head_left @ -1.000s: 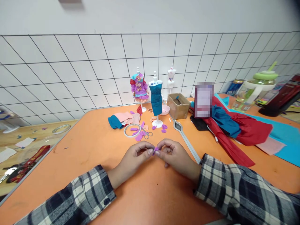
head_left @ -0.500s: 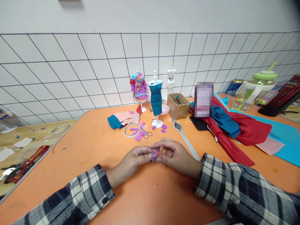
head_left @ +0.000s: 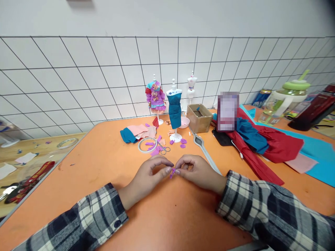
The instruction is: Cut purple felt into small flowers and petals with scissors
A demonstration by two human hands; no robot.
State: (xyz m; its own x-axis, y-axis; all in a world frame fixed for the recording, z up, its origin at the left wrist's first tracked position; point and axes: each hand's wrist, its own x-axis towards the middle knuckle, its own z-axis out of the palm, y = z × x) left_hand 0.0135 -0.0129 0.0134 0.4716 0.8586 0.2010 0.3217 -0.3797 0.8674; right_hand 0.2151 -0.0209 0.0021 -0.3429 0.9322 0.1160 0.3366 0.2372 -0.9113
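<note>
Between my two hands, just above the orange table, is a small crumpled purple piece (head_left: 172,173); whether it is cloth or paper I cannot tell. My left hand (head_left: 148,175) pinches its left side, thumb below and index finger arched above. From the other side my right hand (head_left: 200,173) holds it between thumb and forefinger, the other fingers curled in. Beyond the hands stands a small dress form in a teal dress (head_left: 174,111). Purple rosettes (head_left: 183,143), small scissors (head_left: 164,150) and a roll of tape (head_left: 139,146) lie near its base.
Behind are a form in a purple ruffled dress (head_left: 157,97), a bare white form (head_left: 192,85), a pink bowl (head_left: 184,122) and a cardboard box (head_left: 199,122). Folded cloth (head_left: 128,135) lies left; a phone (head_left: 226,111), red fabric (head_left: 281,143) and a lidded jug (head_left: 286,104) stand or lie right.
My right fingers have drawn back slightly and closed into a tighter pinch on the purple piece. My left index finger has lifted into a higher arch. The rest stays put.
</note>
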